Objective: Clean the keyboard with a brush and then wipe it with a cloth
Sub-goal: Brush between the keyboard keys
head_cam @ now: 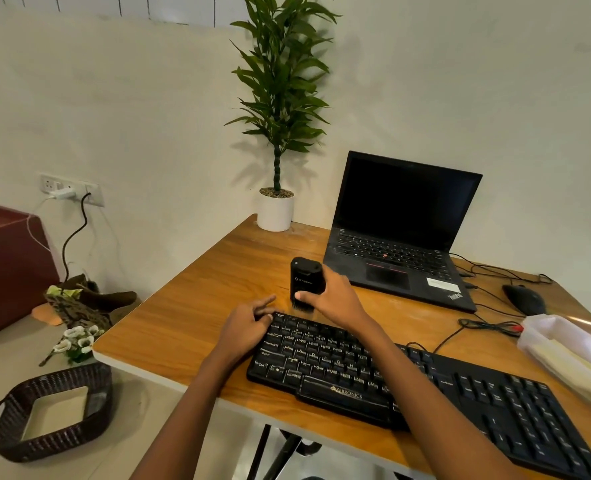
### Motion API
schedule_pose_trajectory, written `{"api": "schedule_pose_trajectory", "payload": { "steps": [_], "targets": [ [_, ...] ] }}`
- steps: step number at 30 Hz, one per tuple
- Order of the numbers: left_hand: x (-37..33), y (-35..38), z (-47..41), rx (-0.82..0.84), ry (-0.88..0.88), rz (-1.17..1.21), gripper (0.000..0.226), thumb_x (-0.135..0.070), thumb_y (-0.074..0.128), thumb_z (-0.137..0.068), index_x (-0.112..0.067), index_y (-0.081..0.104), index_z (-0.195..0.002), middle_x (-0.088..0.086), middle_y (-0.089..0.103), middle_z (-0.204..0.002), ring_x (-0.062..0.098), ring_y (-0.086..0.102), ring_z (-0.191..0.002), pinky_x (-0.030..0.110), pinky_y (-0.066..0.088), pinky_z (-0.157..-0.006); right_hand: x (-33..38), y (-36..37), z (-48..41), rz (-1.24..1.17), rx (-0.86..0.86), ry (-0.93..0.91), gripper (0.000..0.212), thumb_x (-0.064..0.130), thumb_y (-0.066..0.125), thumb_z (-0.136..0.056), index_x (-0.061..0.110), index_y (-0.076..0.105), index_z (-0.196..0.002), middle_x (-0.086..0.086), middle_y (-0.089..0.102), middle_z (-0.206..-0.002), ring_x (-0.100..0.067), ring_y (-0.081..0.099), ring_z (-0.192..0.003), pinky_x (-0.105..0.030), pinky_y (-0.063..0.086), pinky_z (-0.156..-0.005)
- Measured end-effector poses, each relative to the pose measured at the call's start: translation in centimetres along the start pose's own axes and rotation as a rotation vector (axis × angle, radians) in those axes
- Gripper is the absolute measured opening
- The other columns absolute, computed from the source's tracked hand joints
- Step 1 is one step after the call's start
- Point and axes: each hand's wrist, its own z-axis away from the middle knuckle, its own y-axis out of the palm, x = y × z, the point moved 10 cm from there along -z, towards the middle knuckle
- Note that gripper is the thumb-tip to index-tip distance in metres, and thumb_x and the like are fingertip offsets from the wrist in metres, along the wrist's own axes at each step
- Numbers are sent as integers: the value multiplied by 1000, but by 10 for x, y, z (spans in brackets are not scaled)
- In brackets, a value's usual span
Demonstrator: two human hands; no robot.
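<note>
Nearest, a black keyboard is lying slantwise along the near edge of the wooden counter, its left end pointing farther away than its right end. Down on the floor, well to the left of the keyboard, a dark woven basket is sitting with a pale tray inside.

At the keyboard's far-left corner, the left hand is resting on the keys with its fingers loosely spread, the forefinger reaching out past the corner over bare wood. Just beyond that same corner, the right hand is gripping a black cylindrical brush upright, thumb across its front and fingers wrapped behind. Its bristles are pointing down right at the keyboard's far edge; whether they are touching the keys or the counter I cannot tell.

Beside the keyboard's far-right end, a translucent plastic box is lying. Farther back, a black mouse is sitting among loose cables. Behind the keyboard, an open laptop is standing with a dark screen, and a potted plant is standing at the counter's far corner against the wall.
</note>
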Motion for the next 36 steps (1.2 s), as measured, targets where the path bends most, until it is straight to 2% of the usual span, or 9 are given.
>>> {"api": "schedule_pose_trajectory", "payload": {
  "steps": [4, 8, 12, 16, 18, 22, 26, 29, 36],
  "targets": [
    [0, 0, 0, -9, 5, 7, 42, -7, 51, -93, -26, 51, -131, -2, 66, -115, 27, 64, -97, 51, 51, -85, 1, 8, -1, -41, 65, -5, 48, 26, 73, -77, 15, 53, -119, -4, 63, -112, -18, 58, -103, -33, 49, -87],
    [1, 0, 0, -10, -14, 18, 44, -8, 51, -93, -21, 48, -135, -2, 65, -119, 15, 63, -97, 46, 51, -87, 4, -1, -1, -73, -55, -4, 50, 26, 73, -77, 13, 53, -121, -5, 64, -112, -20, 59, -104, -31, 49, -85],
    [0, 0, 0, -9, -19, 5, 48, -9, 51, -93, -20, 43, -139, 1, 65, -120, 14, 62, -102, 42, 51, -90, 13, 20, 2, -51, 175, -39, 49, 25, 72, -78, 14, 51, -121, 2, 59, -111, -10, 53, -99, -15, 41, -74],
    [1, -1, 0, -21, -15, -6, 47, -8, 51, -92, -20, 46, -137, 0, 68, -114, 15, 65, -94, 45, 52, -85, 27, 17, -8, 186, 216, -82, 46, 30, 71, -78, 14, 53, -118, -4, 62, -111, -16, 55, -97, -29, 45, -80],
    [1, 0, -1, -18, -10, 1, 46, -8, 51, -91, -22, 49, -135, -2, 71, -104, 16, 66, -92, 46, 52, -85, 29, 22, -6, 121, 212, -93, 48, 29, 71, -79, 13, 52, -120, -5, 62, -114, -15, 55, -99, -26, 43, -80],
    [0, 0, 0, -21, -16, -9, 53, -8, 50, -92, -19, 37, -142, 1, 68, -113, 19, 64, -96, 42, 52, -86, 24, 17, -5, 247, 120, -92, 51, 30, 69, -80, 15, 49, -124, -6, 62, -113, -22, 57, -102, -28, 44, -75],
    [0, 0, 1, -23, -20, -1, 55, -7, 50, -93, -17, 33, -144, 3, 67, -115, 13, 62, -96, 33, 51, -86, 20, 19, -2, 72, 102, -79, 48, 27, 71, -79, 15, 51, -121, -5, 62, -113, -16, 56, -97, -20, 44, -71],
    [-1, 1, 0, -19, -9, -4, 56, -7, 50, -93, -16, 31, -145, 0, 66, -118, 12, 61, -100, 39, 50, -91, 13, 8, -2, 116, 4, -55, 48, 29, 70, -79, 15, 52, -121, -5, 63, -108, -20, 58, -98, -27, 45, -73],
    [6, 1, -4, -13, -24, -16, 59, -12, 51, -92, -21, 29, -146, -3, 66, -118, 15, 59, -109, 47, 43, -99, 13, 12, -4, 80, 30, -32, 49, 31, 70, -79, 14, 51, -121, -6, 63, -111, -21, 58, -101, -33, 48, -81]
  ]
}}
